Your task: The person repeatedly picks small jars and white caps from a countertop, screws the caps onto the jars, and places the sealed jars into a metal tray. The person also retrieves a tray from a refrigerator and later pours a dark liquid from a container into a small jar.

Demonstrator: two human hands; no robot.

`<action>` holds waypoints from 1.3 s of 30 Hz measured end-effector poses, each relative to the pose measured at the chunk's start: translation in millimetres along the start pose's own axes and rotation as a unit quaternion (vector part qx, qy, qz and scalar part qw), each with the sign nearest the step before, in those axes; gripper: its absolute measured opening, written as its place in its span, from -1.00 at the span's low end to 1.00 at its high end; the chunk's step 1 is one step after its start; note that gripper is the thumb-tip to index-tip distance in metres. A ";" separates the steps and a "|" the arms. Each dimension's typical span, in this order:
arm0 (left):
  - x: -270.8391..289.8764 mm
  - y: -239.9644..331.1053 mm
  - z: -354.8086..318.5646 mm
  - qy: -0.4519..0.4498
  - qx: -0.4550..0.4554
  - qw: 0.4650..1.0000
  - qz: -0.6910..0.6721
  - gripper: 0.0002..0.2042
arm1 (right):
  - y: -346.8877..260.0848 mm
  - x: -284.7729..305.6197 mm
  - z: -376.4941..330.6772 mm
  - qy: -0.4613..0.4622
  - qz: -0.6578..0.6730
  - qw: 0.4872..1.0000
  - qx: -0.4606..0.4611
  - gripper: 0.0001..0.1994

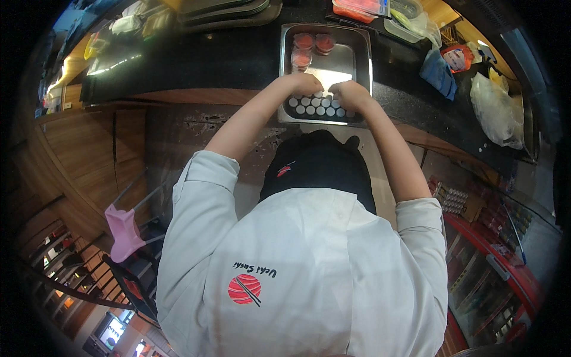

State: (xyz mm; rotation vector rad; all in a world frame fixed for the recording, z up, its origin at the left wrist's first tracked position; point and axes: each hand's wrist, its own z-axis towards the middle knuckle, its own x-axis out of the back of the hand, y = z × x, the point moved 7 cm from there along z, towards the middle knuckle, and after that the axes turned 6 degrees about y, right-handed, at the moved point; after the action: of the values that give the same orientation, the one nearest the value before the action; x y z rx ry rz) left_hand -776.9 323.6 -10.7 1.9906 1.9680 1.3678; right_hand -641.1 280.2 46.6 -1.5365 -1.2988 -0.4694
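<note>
Both of my hands reach over a rectangular metal tray [367, 59] on the dark counter. My left hand [305, 84] is closed, its fingers curled down above the rows of small white-topped round pieces [321, 110]. Close beside it on the right, my right hand [352, 95] is also closed, with its fingertips turned in toward the left hand. Whatever sits between the fingers of either hand is hidden or too small to name. Just beyond the left hand stands a small lidded cup with red-orange contents [301, 58]. Two similar cups [304, 40] stand at the tray's far left.
Stacked dark trays [226, 13] lie at the far left of the black counter [178, 65]. At the far right are a see-through container [404, 24], a blue cloth [439, 72], an orange-red packet [458, 58] and a plastic bag [496, 110]. A pink stool [123, 232] stands at lower left.
</note>
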 end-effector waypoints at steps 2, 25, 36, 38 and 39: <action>0.2 2.2 0.0 -0.020 0.016 1.000 0.014 -0.55 | -1.7 2.9 3.1 0.062 0.048 0.997 0.019 -0.64; -6.7 -4.2 18.0 -0.019 -0.115 0.965 0.234 -0.45 | -16.3 -8.8 7.2 0.055 0.173 0.983 0.009 -0.69; 0.3 -1.8 10.0 0.022 -0.104 0.978 0.182 -0.44 | -5.0 -9.1 10.8 0.061 0.177 0.981 0.043 -0.62; 5.9 -3.5 3.6 0.056 -0.099 0.983 0.144 -0.45 | 6.4 -13.3 17.4 0.075 0.221 0.971 0.061 -0.59; 11.8 1.1 -7.2 0.074 -0.070 0.989 0.110 -0.46 | 7.7 -10.4 15.8 0.049 0.226 0.973 0.026 -0.57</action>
State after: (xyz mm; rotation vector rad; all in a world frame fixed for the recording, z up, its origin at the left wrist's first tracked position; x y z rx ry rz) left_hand -782.4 329.1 0.7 2.1504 1.6880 1.6958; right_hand -642.5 289.6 28.5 -1.6796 -0.8418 -0.2141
